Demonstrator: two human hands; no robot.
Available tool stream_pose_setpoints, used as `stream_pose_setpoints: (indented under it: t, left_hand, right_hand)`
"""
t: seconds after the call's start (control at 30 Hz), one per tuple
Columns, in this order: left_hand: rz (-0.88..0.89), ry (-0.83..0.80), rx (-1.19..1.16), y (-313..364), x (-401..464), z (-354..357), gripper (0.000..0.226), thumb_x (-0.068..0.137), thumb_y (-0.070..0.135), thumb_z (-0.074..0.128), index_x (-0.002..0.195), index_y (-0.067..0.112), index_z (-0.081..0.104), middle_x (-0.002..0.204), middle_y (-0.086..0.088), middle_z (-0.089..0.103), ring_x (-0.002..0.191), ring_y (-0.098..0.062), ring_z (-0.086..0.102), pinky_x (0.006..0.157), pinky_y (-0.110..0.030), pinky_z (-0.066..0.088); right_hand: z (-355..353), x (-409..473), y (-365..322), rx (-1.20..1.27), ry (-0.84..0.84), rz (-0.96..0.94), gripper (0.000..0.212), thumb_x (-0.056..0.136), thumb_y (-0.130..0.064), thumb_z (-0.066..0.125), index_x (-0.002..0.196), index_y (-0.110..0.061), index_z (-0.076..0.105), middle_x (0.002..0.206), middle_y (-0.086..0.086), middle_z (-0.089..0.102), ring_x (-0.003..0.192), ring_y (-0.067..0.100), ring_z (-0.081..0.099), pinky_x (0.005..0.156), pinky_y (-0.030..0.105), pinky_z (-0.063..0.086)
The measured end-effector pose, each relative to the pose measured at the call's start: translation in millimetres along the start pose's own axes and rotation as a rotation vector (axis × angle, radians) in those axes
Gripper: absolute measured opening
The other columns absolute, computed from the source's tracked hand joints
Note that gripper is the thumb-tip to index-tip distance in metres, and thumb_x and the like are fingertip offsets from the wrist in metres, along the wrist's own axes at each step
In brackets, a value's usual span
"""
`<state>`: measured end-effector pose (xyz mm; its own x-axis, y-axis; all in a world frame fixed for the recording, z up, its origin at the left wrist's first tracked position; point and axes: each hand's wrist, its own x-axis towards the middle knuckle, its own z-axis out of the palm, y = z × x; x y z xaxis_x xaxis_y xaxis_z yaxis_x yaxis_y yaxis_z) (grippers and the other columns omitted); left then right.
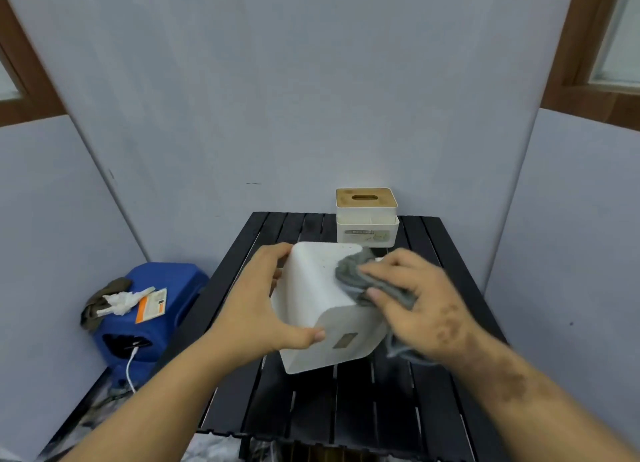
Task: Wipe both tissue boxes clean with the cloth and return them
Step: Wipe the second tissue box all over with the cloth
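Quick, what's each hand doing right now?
Left hand: grips the white tissue box, tilted.
Right hand: presses the grey cloth against the box.

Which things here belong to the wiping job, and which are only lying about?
Job: white box, held by left hand; grey cloth under right hand; wood-lid box.
Lying about: blue stool, rag, orange card, white cable.

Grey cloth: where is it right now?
Head view, right of centre: the grey cloth is under the right hand, pressed on the white tissue box that the left hand holds.
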<state>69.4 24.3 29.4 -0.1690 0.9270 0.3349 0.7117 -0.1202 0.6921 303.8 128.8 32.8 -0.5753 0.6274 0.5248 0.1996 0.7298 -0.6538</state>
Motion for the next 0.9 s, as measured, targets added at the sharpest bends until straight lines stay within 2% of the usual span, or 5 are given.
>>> stream_pose_setpoints:
  t: [0.13, 0.33, 0.53, 0.73, 0.9]
  left_hand:
    - [0.055, -0.009, 0.03, -2.7, 0.0, 7.3, 0.105, 0.043, 0.057, 0.09, 0.136, 0.04, 0.042, 0.132, 0.022, 0.048, 0.121, -0.008, 0.053, 0.099, -0.04, 0.051]
    - [0.035, 0.016, 0.1, -9.0, -2.2, 5.6, 0.103, 0.044, 0.062, 0.088, 0.133, 0.047, 0.037, 0.129, 0.03, 0.043, 0.12, 0.001, 0.047, 0.098, -0.034, 0.051]
    - [0.052, -0.009, 0.082, -12.2, -6.6, 5.2, 0.105, 0.046, 0.062, 0.086, 0.137, 0.041, 0.038, 0.133, 0.025, 0.042, 0.125, -0.008, 0.047, 0.101, -0.04, 0.049]
    - [0.053, -0.013, 0.13, -3.3, -11.5, 9.3, 0.105, 0.047, 0.064, 0.081, 0.137, 0.041, 0.032, 0.129, 0.028, 0.034, 0.123, -0.003, 0.039, 0.1, -0.036, 0.046]
    - [0.103, 0.012, 0.095, -3.5, -12.4, 9.1, 0.098, 0.048, 0.061, 0.082, 0.134, 0.036, 0.04, 0.127, 0.026, 0.041, 0.122, -0.006, 0.045, 0.095, -0.032, 0.047]
  right_hand:
    - [16.4, 4.7, -5.5, -0.024, -0.1, -0.189, 0.033, 0.087, -0.016, 0.066, 0.117, -0.028, 0.071, 0.104, -0.007, 0.059, 0.101, 0.015, 0.059, 0.087, 0.024, 0.051]
    - [3.9, 20.7, 40.9, -0.042, 0.042, 0.155, 0.038, 0.085, -0.001, 0.07, 0.112, -0.029, 0.071, 0.099, -0.014, 0.061, 0.101, 0.009, 0.061, 0.09, 0.007, 0.042]
    - [29.5, 17.9, 5.2, -0.041, -0.049, -0.186, 0.033, 0.087, -0.012, 0.064, 0.117, -0.024, 0.071, 0.107, -0.008, 0.06, 0.105, 0.016, 0.056, 0.092, 0.02, 0.046]
    - [19.4, 29.1, 38.8, -0.018, 0.165, 0.203, 0.037, 0.089, -0.002, 0.067, 0.117, -0.025, 0.066, 0.104, -0.007, 0.06, 0.103, 0.016, 0.062, 0.089, 0.012, 0.049]
    - [45.2, 19.7, -9.3, -0.019, 0.025, -0.198, 0.033, 0.088, -0.016, 0.065, 0.119, -0.026, 0.07, 0.104, -0.004, 0.059, 0.103, 0.019, 0.057, 0.086, 0.025, 0.05]
